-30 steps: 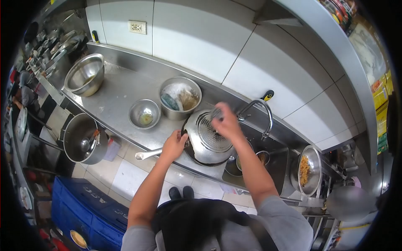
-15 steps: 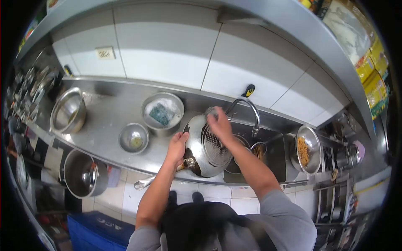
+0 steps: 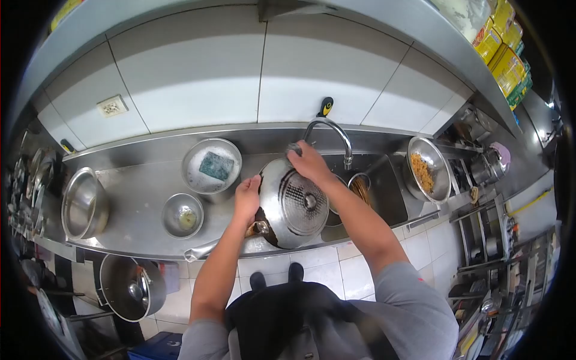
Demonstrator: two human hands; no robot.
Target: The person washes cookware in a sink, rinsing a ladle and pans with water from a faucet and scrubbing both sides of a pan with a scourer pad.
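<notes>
A frying pan (image 3: 288,207) is tipped with its dimpled round base facing me, at the sink's left edge. Dark burnt patches mark its side near the handle, which points to the lower left. My left hand (image 3: 247,197) is closed on the pan's left rim. At the pan's upper edge, my right hand (image 3: 310,163) is closed around a grey steel wool scrubber (image 3: 294,147), mostly covered by the fingers. Left of the pan stands a metal pot (image 3: 207,192) of suds with a green scouring pad (image 3: 216,166) in it. A small steel bowl (image 3: 172,223) sits nearby.
A curved faucet (image 3: 347,144) rises behind the sink (image 3: 390,183), where a container of chopsticks-like sticks (image 3: 360,189) stands. To the right is a bowl (image 3: 443,180) with orange-brown food bits. Another steel bowl (image 3: 90,207) is at far left; a large pot (image 3: 153,288) stands below the counter.
My right hand has moved with the scrubber from over the pan's base to its upper edge. My left hand keeps its hold on the rim. The camera view has shifted.
</notes>
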